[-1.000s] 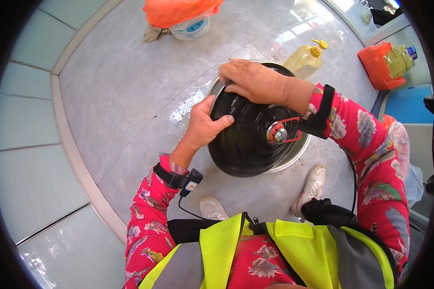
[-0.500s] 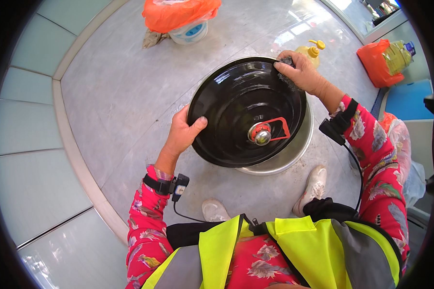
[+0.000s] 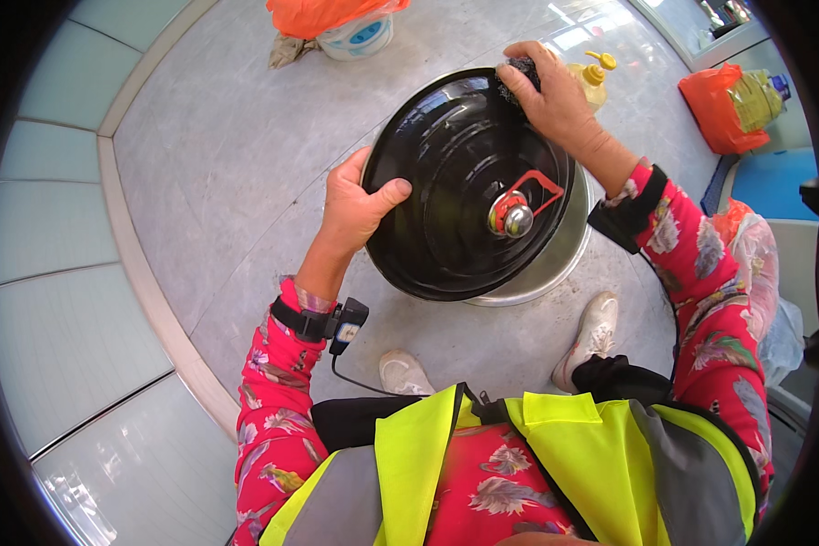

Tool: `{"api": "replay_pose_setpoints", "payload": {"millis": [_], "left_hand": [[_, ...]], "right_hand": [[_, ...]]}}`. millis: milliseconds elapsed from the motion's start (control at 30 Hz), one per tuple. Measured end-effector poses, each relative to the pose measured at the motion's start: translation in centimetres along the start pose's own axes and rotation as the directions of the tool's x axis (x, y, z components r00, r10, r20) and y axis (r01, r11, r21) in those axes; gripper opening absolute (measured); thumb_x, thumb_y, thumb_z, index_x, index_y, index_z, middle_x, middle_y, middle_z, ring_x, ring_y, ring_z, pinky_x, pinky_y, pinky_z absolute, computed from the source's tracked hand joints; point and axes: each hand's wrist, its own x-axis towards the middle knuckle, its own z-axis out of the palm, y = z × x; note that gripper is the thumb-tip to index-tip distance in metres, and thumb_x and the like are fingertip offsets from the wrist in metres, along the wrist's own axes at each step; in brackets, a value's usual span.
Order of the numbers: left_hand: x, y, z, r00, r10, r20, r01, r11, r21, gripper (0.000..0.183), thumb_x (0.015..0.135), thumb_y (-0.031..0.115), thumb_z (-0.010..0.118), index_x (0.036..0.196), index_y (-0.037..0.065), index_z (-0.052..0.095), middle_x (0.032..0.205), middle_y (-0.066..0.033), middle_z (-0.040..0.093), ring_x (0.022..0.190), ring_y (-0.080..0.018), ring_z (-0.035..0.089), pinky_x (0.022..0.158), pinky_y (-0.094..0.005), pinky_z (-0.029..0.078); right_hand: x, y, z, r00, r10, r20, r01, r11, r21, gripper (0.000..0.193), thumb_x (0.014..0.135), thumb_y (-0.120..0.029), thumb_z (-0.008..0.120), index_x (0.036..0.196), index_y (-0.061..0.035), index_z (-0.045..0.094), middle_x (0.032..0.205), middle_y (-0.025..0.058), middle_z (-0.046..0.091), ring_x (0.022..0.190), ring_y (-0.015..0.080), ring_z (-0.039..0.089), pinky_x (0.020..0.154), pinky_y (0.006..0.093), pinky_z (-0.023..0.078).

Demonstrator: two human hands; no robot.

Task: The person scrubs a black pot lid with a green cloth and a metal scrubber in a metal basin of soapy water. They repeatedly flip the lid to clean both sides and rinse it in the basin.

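Observation:
A black domed wok lid (image 3: 446,173) is tilted above a metal basin (image 3: 566,264) on the floor. Its silver knob (image 3: 518,220) has a red bracket (image 3: 539,182) beside it. My left hand (image 3: 357,202) grips the lid's left edge, thumb on the upper face and the other fingers mostly hidden behind the rim. At the far right edge, my right hand (image 3: 555,102) presses a dark steel wool scourer (image 3: 520,82) against the rim. The lid covers most of the basin, so what is inside cannot be made out.
A yellow pump bottle (image 3: 591,84) stands beyond the basin. At the far left is a white bucket (image 3: 359,38) with an orange bag over it. Far right, an orange bag (image 3: 721,109) holds a yellowish bottle. My shoes (image 3: 591,337) are close to the basin; cabinets (image 3: 50,318) line the left.
The lid has shifted away from me and turned slightly counter-clockwise, its knob moving up and right. My right hand with the scourer has slid further along the far rim; my left hand moved with the lid.

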Motion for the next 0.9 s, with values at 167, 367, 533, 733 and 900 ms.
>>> {"api": "replay_pose_setpoints", "payload": {"millis": [167, 367, 533, 733, 900], "left_hand": [[-0.4, -0.7, 0.5, 0.997, 0.005, -0.078, -0.012, 0.996, -0.094, 0.047, 0.074, 0.025, 0.078, 0.106, -0.002, 0.058, 0.095, -0.0035, 0.064, 0.083, -0.0098, 0.057, 0.076, -0.0248, 0.048], [-0.6, -0.2, 1.2, 0.992, 0.030, -0.125, -0.038, 0.997, -0.066, 0.044, 0.075, 0.025, 0.078, 0.105, -0.002, 0.058, 0.094, -0.0028, 0.064, 0.082, -0.0092, 0.057, 0.075, -0.0244, 0.048], [-0.6, 0.0, 1.4, 0.983, 0.115, -0.142, -0.108, 0.992, 0.058, 0.038, 0.077, 0.020, 0.076, 0.103, -0.002, 0.058, 0.091, -0.0023, 0.064, 0.080, -0.0082, 0.056, 0.074, -0.0241, 0.048], [-0.4, 0.4, 2.3, 0.980, 0.118, -0.162, -0.122, 0.992, -0.013, 0.032, 0.079, 0.015, 0.073, 0.101, -0.002, 0.059, 0.090, -0.0019, 0.064, 0.078, -0.0074, 0.056, 0.073, -0.0238, 0.048], [-0.4, 0.2, 1.9, 0.982, 0.082, -0.171, -0.087, 0.996, -0.022, 0.027, 0.081, 0.014, 0.071, 0.099, -0.001, 0.059, 0.091, -0.0022, 0.064, 0.079, -0.0071, 0.056, 0.072, -0.0238, 0.048]], "right_hand": [[-1.2, 1.0, 0.3, 0.971, -0.171, -0.167, 0.107, 0.935, -0.338, 0.057, 0.083, -0.042, 0.061, 0.124, -0.0068, 0.042, 0.114, 0.0208, 0.047, 0.108, 0.0370, 0.044, 0.095, 0.0426, 0.036], [-1.4, 2.2, 0.1, 0.941, 0.269, -0.207, -0.277, 0.961, -0.014, 0.052, 0.079, -0.035, 0.070, 0.119, -0.0110, 0.046, 0.108, 0.0145, 0.052, 0.097, 0.0282, 0.053, 0.083, 0.0380, 0.044], [-0.7, 3.2, -0.6, 0.927, 0.375, -0.006, -0.355, 0.884, 0.304, 0.042, 0.076, -0.024, 0.073, 0.110, -0.0104, 0.052, 0.092, 0.0101, 0.059, 0.085, 0.0231, 0.059, 0.077, 0.0342, 0.048], [-1.0, -0.8, 0.1, 0.990, 0.138, -0.007, -0.134, 0.968, 0.214, 0.022, 0.072, -0.013, 0.070, 0.093, -0.0090, 0.061, 0.090, 0.0120, 0.064, 0.078, 0.0258, 0.063, 0.071, 0.0332, 0.050], [-0.4, -4.6, 1.6, 0.975, -0.205, 0.081, 0.181, 0.954, 0.238, 0.019, 0.073, -0.011, 0.068, 0.090, -0.0084, 0.061, 0.086, 0.0122, 0.059, 0.085, 0.0323, 0.059, 0.074, 0.0377, 0.049]]}}
